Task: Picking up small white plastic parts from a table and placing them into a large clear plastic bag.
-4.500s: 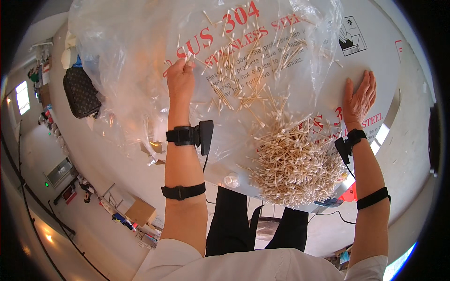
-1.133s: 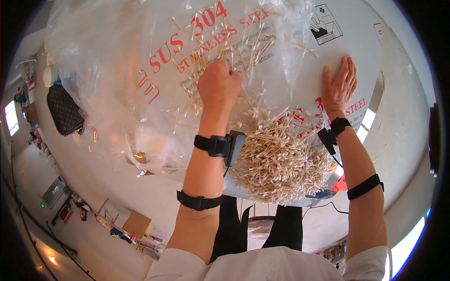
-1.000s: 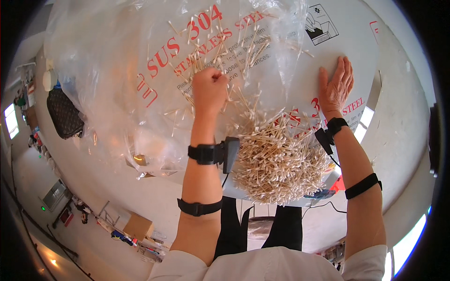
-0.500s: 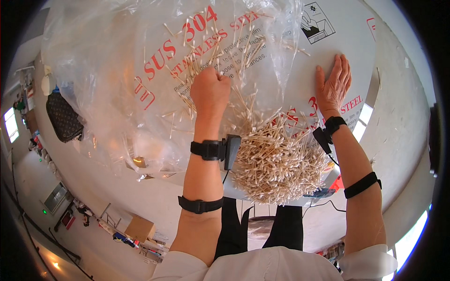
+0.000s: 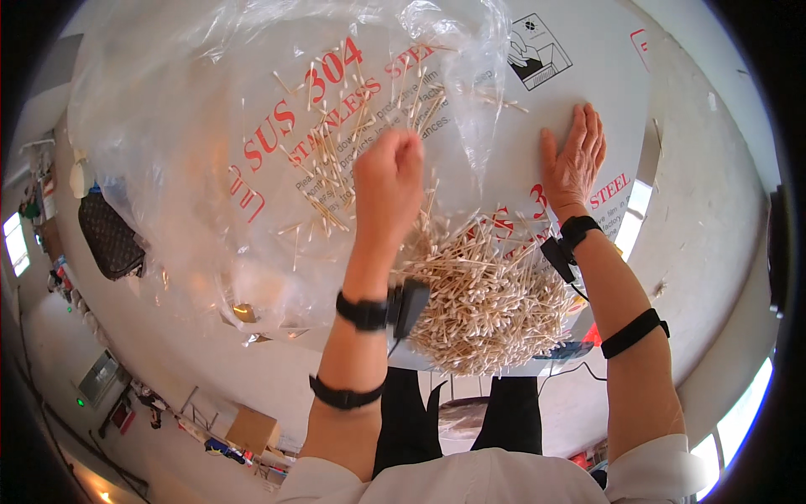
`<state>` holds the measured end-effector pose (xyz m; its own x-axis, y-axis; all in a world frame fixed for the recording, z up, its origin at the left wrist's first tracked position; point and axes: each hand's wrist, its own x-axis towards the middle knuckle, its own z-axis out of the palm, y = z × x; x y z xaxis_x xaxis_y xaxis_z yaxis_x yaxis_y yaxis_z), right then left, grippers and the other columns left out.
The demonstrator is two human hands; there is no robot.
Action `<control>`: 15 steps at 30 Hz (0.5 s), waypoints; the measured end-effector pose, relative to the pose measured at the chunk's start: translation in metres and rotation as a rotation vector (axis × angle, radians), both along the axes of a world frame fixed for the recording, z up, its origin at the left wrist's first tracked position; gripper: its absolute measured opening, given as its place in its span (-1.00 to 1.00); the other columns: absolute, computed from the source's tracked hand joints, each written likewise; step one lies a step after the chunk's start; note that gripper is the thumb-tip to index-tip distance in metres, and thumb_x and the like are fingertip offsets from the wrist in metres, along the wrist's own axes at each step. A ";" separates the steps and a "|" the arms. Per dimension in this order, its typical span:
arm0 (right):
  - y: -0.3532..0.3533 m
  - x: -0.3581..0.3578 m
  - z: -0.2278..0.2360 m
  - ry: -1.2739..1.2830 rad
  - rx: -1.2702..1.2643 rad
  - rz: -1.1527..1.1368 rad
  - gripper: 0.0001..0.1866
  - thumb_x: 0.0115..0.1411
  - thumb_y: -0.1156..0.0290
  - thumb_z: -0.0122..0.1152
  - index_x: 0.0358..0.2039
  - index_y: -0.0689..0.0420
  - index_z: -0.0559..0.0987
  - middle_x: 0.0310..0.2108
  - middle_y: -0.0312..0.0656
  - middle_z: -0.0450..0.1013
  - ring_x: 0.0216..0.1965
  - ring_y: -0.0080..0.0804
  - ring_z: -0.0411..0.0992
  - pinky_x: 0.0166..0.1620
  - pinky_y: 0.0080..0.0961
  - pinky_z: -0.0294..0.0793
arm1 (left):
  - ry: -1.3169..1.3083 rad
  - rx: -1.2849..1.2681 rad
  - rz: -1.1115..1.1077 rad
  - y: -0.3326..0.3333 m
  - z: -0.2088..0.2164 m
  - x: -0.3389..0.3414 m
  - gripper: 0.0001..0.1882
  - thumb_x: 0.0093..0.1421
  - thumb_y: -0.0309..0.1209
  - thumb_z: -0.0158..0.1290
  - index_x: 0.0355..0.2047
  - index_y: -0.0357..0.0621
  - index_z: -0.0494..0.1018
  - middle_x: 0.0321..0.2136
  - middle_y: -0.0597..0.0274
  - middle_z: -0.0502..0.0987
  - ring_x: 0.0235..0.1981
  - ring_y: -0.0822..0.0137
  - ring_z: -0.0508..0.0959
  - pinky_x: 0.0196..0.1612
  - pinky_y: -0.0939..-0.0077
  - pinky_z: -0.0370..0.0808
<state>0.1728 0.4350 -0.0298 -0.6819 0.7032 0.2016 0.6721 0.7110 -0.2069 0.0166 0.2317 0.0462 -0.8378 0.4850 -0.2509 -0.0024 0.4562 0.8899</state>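
Printed tabletop (image 5: 604, 59) fills the upper centre, a swab pile (image 5: 491, 307) at its lower edge, perhaps for reach; the left hand (image 5: 390, 176) is a fist (whether on anything, I cannot tell) near loose swabs (image 5: 328, 151); the right hand (image 5: 575, 165) rests flat, thumb apart, likely bracing

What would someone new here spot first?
First, the big heap of cotton swabs at the near edge of the table. Next, the crinkly clear plastic spread across the picture's upper left. Then the left hand, curled beyond the heap's left side, and the right hand, spread on the table farther right.
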 end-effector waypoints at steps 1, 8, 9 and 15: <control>-0.002 -0.002 0.000 0.002 -0.006 -0.002 -0.31 0.18 0.03 0.01 0.22 0.13 0.14 0.28 -0.07 0.02 0.33 -0.14 -0.09 0.33 -0.16 -0.19 | 0.168 -0.048 -0.033 0.012 -0.012 -0.017 -0.80 0.09 -0.38 0.11 -0.45 -0.29 0.41 -0.56 0.04 0.48 -0.50 0.17 0.51 -0.40 0.31 0.41; 0.000 -0.002 0.001 -0.008 -0.013 -0.008 -0.31 0.18 0.05 0.02 0.22 0.14 0.14 0.29 -0.07 0.00 0.34 -0.13 -0.10 0.33 -0.15 -0.20 | 0.318 -0.535 -0.102 0.059 -0.034 -0.061 -0.76 -0.02 -0.33 0.12 -0.51 -0.31 0.43 -0.49 -0.03 0.51 -0.38 -0.01 0.53 -0.36 0.20 0.41; 0.000 -0.001 0.002 -0.010 -0.010 -0.012 -0.31 0.18 0.05 0.02 0.22 0.14 0.14 0.29 -0.07 0.00 0.34 -0.13 -0.10 0.33 -0.15 -0.20 | 0.317 -0.531 -0.105 0.055 -0.034 -0.062 -0.76 -0.02 -0.33 0.12 -0.51 -0.31 0.43 -0.49 -0.03 0.51 -0.38 -0.01 0.53 -0.36 0.20 0.41; -0.002 -0.001 0.003 -0.008 -0.035 -0.006 -0.30 0.18 0.06 0.01 0.23 0.17 0.13 0.29 -0.06 0.00 0.33 -0.10 -0.10 0.33 -0.13 -0.20 | 0.289 -0.296 -0.158 0.032 -0.024 -0.063 -0.79 0.05 -0.39 0.04 -0.57 -0.33 0.43 -0.44 -0.04 0.53 -0.41 -0.03 0.53 -0.35 0.16 0.40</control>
